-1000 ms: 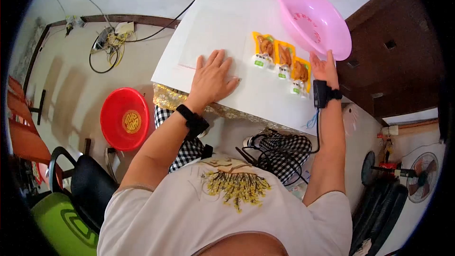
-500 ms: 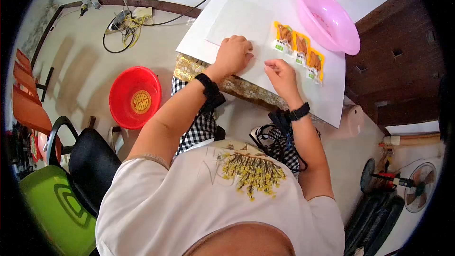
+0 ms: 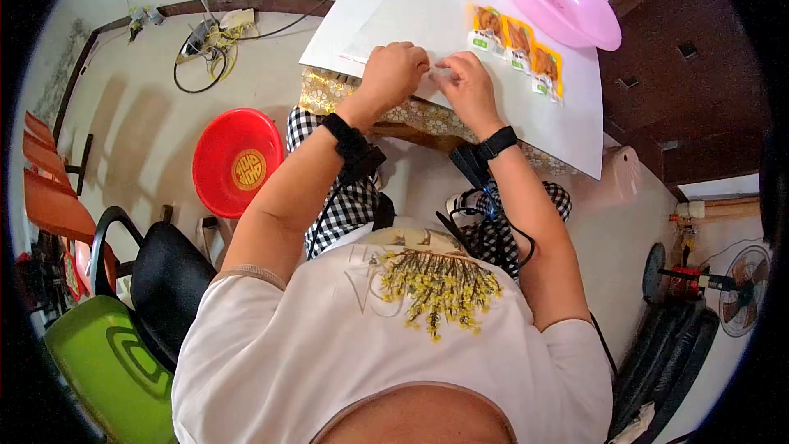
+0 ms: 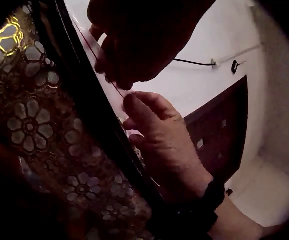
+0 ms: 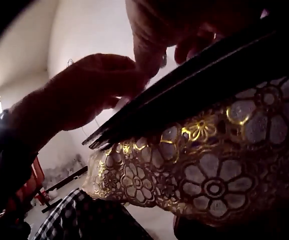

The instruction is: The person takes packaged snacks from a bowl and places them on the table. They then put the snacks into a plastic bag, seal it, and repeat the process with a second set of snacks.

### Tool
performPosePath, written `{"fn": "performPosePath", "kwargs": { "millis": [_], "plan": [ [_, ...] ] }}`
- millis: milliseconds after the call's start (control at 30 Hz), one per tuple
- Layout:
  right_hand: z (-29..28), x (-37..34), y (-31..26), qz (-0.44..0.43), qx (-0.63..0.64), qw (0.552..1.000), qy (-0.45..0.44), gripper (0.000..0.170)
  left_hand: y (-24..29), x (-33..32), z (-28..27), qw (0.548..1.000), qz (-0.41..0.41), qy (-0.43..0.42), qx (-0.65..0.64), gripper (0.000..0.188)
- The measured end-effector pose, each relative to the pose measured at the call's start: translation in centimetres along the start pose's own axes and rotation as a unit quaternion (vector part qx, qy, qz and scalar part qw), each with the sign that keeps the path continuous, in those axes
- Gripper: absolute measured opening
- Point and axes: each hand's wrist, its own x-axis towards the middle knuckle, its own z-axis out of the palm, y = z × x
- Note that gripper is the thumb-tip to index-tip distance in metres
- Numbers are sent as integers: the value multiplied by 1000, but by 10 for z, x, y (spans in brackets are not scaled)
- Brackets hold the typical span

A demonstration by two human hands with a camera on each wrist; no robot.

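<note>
A clear flat plastic bag (image 3: 403, 20) lies on the white tabletop (image 3: 567, 131), its near edge at the front of the table. In the left wrist view a thin red line (image 4: 88, 44) runs along that edge. My left hand (image 3: 395, 72) pinches the edge with curled fingers. Close beside it, fingertips facing, my right hand (image 3: 470, 92) pinches the same edge between thumb and finger. The left wrist view shows the right thumb and fingers (image 4: 139, 112) at the red line. Three yellow-and-white food packets (image 3: 519, 43) lie in a row right of the bag.
A pink basin (image 3: 598, 23) stands at the table's back right. Patterned gold cloth (image 3: 322, 92) hangs below the front edge. On the floor to the left are a red basin (image 3: 215, 185) and a black chair (image 3: 168, 275); a fan (image 3: 744, 292) stands at right.
My right hand has come from beside the pink basin to the bag's near edge, next to my left hand. The left fingers, spread flat before, are now curled at that edge.
</note>
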Motion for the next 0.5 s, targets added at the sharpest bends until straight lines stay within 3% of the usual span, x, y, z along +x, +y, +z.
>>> {"fn": "performPosePath", "kwargs": {
  "millis": [100,200,500],
  "plan": [
    [2,-3,4,6,23,1000,17,12,13,-9,-7,997,37,53,-39,12],
    [1,-3,5,0,33,999,35,10,17,-19,-16,993,71,89,43,15],
    [-2,-4,7,12,50,998,45,18,20,-20,-26,991,8,-35,126,17]
  ]
}}
